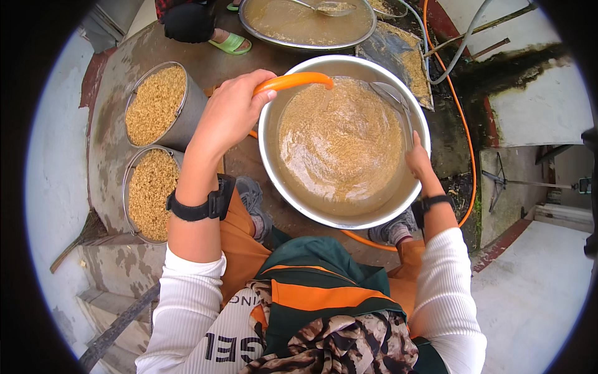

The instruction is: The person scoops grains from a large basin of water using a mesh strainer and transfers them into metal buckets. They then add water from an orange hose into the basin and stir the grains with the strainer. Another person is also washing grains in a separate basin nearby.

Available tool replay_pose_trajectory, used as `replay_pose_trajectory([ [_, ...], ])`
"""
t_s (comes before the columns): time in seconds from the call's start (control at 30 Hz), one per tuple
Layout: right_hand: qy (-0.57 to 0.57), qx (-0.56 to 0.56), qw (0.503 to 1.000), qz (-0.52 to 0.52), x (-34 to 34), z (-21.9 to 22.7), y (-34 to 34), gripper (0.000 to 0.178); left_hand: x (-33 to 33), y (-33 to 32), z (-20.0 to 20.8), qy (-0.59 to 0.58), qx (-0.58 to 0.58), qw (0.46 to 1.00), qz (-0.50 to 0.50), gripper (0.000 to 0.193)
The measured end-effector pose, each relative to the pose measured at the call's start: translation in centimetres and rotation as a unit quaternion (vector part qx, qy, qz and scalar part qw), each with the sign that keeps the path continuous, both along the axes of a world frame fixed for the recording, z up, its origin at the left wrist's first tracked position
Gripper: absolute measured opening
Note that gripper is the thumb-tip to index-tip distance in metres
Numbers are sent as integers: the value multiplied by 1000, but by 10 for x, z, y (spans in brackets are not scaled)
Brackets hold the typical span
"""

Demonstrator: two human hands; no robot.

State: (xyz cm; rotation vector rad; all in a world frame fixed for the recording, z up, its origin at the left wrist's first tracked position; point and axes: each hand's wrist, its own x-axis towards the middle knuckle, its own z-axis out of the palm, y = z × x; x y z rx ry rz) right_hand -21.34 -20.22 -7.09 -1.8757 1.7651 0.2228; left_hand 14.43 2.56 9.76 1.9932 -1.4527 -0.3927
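A wide metal basin [269, 159] stands before me, holding cloudy water and golden-brown grain [346, 134]. My left hand [232, 115] is wrapped round an orange hose [296, 80], whose end reaches over the basin's left side. At the right rim my right hand [419, 159] is closed round the handle of a metal ladle [390, 96]. The ladle's bowl lies by the far right inner wall, partly in the water; I cannot tell whether it has holes.
Two metal buckets [198, 103] of wet grain stand at the left. Beyond my basin is a second basin [305, 45] with murky water and another ladle [336, 8]. A person's foot in a green sandal [232, 43] is nearby. An orange hose [466, 124] runs along the right; a broom [81, 240] leans left.
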Motion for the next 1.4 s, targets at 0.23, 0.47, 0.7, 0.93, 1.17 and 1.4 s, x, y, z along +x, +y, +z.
replay_pose_trajectory([
  [0.23,-10,60,998,19,51,-55,39,77,4,1,2,-12,7,1000,7,30],
  [0.47,5,99,984,147,-14,-8,108,80,0,1,3,2,7,1000,-3,29],
  [0.7,-62,27,975,213,-60,48,86,75,-1,5,3,24,16,1000,5,29],
  [0.93,-25,-35,993,108,53,5,-2,72,4,2,1,19,10,1000,8,24],
  [1.17,59,6,966,251,103,-66,40,77,9,3,-3,-23,-1,1000,6,28],
  [1.4,60,52,926,370,12,-12,72,83,7,6,-1,5,-5,1000,17,25],
])
